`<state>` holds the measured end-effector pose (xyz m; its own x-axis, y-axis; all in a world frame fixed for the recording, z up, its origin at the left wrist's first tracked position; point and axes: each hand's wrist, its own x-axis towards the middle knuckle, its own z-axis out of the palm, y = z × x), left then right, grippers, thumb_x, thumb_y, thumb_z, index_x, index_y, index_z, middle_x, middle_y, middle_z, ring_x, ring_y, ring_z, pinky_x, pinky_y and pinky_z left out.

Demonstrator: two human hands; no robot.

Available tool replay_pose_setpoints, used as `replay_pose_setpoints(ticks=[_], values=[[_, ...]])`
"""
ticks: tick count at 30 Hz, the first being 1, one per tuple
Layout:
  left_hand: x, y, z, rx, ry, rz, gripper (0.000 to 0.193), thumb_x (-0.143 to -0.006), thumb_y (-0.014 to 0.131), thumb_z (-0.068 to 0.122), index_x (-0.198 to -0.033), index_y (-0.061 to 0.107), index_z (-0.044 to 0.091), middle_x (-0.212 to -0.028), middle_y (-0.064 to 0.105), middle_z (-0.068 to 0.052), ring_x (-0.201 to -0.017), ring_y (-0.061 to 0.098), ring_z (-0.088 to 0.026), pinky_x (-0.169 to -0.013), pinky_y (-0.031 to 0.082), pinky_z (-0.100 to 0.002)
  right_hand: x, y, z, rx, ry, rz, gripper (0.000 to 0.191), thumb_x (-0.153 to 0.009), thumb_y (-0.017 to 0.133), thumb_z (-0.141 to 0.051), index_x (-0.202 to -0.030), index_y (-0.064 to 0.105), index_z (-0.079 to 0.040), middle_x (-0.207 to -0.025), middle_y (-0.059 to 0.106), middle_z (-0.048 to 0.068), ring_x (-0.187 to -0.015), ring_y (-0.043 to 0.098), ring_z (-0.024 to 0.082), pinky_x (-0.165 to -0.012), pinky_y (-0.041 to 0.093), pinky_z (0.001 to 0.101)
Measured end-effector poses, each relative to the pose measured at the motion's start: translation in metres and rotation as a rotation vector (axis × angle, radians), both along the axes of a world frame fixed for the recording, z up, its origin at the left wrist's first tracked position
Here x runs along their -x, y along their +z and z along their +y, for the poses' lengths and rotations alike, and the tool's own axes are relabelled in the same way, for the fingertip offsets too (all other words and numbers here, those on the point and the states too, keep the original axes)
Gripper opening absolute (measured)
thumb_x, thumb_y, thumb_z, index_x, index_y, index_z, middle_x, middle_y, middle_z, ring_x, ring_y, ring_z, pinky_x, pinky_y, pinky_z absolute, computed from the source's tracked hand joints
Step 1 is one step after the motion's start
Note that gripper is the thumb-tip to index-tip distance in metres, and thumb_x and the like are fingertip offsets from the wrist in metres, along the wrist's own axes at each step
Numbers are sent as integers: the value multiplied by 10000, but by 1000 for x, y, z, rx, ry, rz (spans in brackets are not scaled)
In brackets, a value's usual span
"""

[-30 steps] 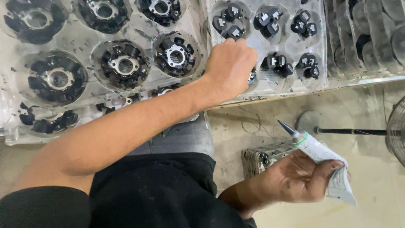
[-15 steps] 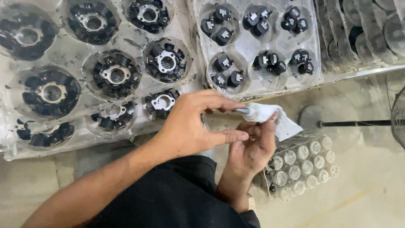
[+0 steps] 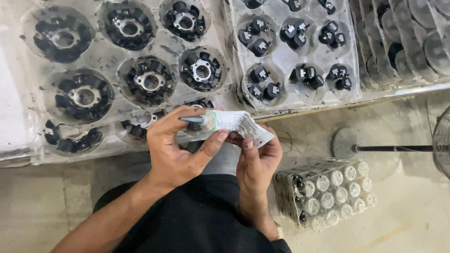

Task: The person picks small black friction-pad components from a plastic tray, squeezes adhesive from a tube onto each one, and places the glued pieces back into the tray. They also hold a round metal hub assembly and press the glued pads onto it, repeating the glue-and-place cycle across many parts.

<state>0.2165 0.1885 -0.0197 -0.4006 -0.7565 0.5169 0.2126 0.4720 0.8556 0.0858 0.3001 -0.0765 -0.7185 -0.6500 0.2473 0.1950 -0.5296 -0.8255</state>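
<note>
Both hands grip one white squeeze tube (image 3: 232, 122): the left hand (image 3: 180, 150) closes its fingers around the nozzle end, the right hand (image 3: 255, 157) pinches the crimped tail. The tube lies nearly level, its long axis running left to right, dark nozzle pointing left. Just beyond the tube, clear trays (image 3: 161, 44) of black round parts cover the table (image 3: 14, 117). Right of the tube, a fan stand (image 3: 356, 147) rests on the concrete floor (image 3: 408, 220).
</note>
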Motion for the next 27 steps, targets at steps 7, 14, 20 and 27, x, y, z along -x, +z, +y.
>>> replay_pose_setpoints(ticks=[7,14,20,27], values=[[-18,13,0,181,21,26,329,-862,874,85,-1108,687,-29,-1075,762,-152,-884,758,-210,-794,585,-279,7,9,27,-157,115,23,264,-970,705,49,-1223,662,112,-1082,738,190,-931,728,245,-863,620,407],[-26,16,11,168,69,18,367,-804,895,117,-1031,658,-46,-918,702,-141,-819,729,-217,-710,561,-273,-4,6,29,-89,197,56,232,-950,712,105,-1171,654,67,-1046,752,168,-903,746,241,-828,642,398],[-30,22,22,133,31,-40,336,-812,872,118,-1045,683,-32,-890,719,-114,-791,740,-191,-736,575,-289,-7,23,43,-360,186,91,264,-897,721,86,-1143,633,50,-1050,732,108,-982,701,171,-910,576,307],[-23,17,23,144,-43,-77,330,-834,861,131,-1084,704,-17,-899,740,-110,-810,758,-194,-757,582,-292,0,21,40,-469,265,444,111,-951,732,26,-1049,681,37,-955,717,30,-910,603,66,-848,514,230]])
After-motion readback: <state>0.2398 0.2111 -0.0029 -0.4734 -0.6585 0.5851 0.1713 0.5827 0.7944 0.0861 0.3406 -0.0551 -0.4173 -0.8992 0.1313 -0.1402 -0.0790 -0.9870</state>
